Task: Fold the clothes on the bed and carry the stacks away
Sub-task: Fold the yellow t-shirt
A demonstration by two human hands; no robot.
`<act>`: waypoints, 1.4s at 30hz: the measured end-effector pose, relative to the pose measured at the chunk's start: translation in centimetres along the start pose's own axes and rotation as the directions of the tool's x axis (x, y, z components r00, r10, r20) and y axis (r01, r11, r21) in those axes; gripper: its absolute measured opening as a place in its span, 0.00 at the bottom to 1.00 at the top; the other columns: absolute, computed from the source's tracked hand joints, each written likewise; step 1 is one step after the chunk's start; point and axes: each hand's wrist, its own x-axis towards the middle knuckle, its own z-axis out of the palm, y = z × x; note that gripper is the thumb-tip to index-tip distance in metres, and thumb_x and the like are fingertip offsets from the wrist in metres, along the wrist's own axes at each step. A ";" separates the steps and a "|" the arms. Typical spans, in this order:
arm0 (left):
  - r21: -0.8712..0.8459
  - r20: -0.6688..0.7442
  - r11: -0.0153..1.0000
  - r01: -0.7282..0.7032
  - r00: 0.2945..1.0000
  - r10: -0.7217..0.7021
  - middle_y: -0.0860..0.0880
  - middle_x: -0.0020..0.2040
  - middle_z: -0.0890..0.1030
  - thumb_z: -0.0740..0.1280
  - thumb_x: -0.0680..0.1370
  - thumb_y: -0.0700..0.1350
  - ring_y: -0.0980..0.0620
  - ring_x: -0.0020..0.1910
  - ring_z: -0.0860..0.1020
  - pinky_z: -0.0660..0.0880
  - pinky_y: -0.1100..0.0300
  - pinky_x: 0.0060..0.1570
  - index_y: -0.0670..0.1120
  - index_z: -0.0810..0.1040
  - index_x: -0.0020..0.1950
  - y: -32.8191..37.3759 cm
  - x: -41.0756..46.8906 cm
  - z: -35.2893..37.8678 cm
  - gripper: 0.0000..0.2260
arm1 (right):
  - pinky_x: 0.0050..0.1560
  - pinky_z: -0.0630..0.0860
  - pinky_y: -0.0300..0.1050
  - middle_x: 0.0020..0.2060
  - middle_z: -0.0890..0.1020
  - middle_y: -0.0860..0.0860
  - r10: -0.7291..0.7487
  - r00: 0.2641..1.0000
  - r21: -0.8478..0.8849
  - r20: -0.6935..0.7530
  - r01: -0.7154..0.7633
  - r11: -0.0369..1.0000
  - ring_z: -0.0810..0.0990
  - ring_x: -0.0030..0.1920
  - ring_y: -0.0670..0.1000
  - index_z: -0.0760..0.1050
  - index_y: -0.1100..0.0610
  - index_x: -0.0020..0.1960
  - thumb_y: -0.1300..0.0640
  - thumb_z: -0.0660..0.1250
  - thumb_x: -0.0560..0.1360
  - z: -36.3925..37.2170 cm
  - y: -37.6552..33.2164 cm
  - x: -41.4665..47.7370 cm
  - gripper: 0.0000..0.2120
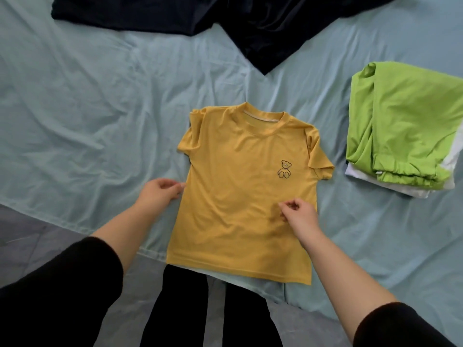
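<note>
A yellow T-shirt (240, 191) with a small bear print lies spread flat, front up, on the pale blue bed sheet (95, 116), its hem at the bed's near edge. My left hand (160, 191) is at the shirt's left side seam, fingers curled and touching the edge. My right hand (298, 211) rests over the shirt's right side, fingers loosely curled with the tips on the cloth; whether it pinches the fabric is unclear. A folded stack with a green garment (403, 126) on top of white cloth (400, 189) sits to the right.
A dark navy garment (263, 28) lies unfolded at the far side of the bed. Grey floor (30, 234) shows at the lower left beyond the bed's edge, and my black-trousered legs stand against it.
</note>
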 end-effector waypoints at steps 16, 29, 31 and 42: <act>-0.379 -0.283 0.917 -0.129 0.959 0.018 0.50 0.40 0.79 0.69 0.78 0.43 0.53 0.40 0.79 0.79 0.60 0.42 0.49 0.75 0.42 4.6 7.7 -0.4 0.06 | 0.30 0.72 0.38 0.37 0.81 0.54 -0.236 0.922 0.102 0.308 0.215 0.971 0.75 0.29 0.48 0.70 0.52 0.65 0.60 0.62 0.79 12.7 -17.3 7.1 0.15; -0.238 -0.052 0.960 -0.144 0.989 0.135 0.46 0.53 0.80 0.74 0.73 0.48 0.48 0.53 0.80 0.77 0.52 0.57 0.53 0.76 0.60 10.7 11.6 -2.5 0.16 | 0.45 0.69 0.38 0.45 0.79 0.47 -0.292 0.953 -0.130 -0.080 0.280 0.951 0.76 0.44 0.47 0.76 0.54 0.50 0.50 0.71 0.73 9.6 -18.5 12.0 0.10; -0.175 -0.061 0.970 -0.171 0.985 0.162 0.47 0.50 0.81 0.73 0.74 0.45 0.48 0.51 0.80 0.77 0.52 0.58 0.49 0.80 0.57 11.6 12.2 -2.6 0.12 | 0.43 0.69 0.38 0.39 0.78 0.45 -0.327 0.942 -0.132 -0.072 0.316 0.940 0.75 0.40 0.46 0.76 0.54 0.45 0.52 0.71 0.73 9.6 -19.1 12.4 0.07; 0.450 -0.306 0.838 -0.308 0.828 0.469 0.47 0.61 0.73 0.68 0.76 0.49 0.46 0.62 0.72 0.68 0.57 0.60 0.51 0.74 0.63 10.9 12.6 -2.7 0.15 | 0.44 0.72 0.43 0.42 0.76 0.47 -0.464 0.873 -0.192 -0.154 0.434 0.880 0.76 0.41 0.47 0.74 0.52 0.50 0.52 0.65 0.77 9.3 -19.6 11.8 0.04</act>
